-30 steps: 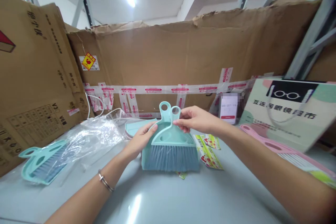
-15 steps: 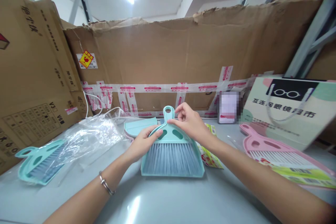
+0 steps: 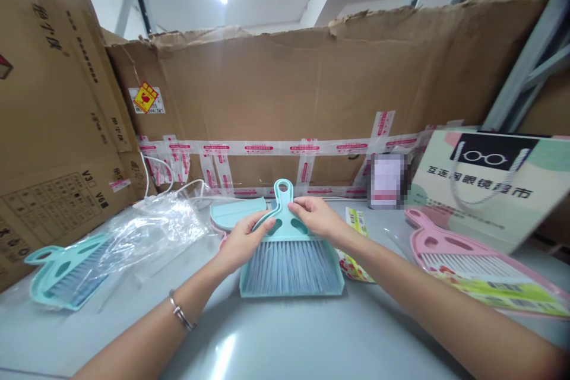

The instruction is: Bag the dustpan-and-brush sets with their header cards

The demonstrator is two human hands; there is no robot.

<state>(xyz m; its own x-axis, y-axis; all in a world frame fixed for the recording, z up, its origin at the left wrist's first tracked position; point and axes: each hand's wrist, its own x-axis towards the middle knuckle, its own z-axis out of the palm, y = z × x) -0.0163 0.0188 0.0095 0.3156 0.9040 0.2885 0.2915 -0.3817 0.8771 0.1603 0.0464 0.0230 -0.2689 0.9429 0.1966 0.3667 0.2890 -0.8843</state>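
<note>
In front of me stands a mint-green hand brush (image 3: 287,228) with grey-blue bristles, nested in a matching dustpan (image 3: 291,294). Its looped handle points up and away from me. My left hand (image 3: 246,238) grips the left shoulder of the set, thumb on the front and fingers behind. On the opposite side, my right hand (image 3: 315,215) pinches the right edge just below the handle, thumb on the front. Both hands hide parts of the side edges. Behind my left hand lies another mint dustpan (image 3: 236,212), with a pink edge showing beneath it.
A bagged green brush set (image 3: 71,270) and crumpled clear plastic (image 3: 155,228) lie left. Right are a yellow-green printed card (image 3: 356,267), a packaged pink brush set (image 3: 463,255), a phone-like device (image 3: 385,181) and a paper bag (image 3: 485,190). Cardboard boxes (image 3: 267,89) wall the back.
My right hand has come down from beside the handle loop to the right edge below it, its fingers now behind. My left hand keeps its hold; the set has shifted only slightly.
</note>
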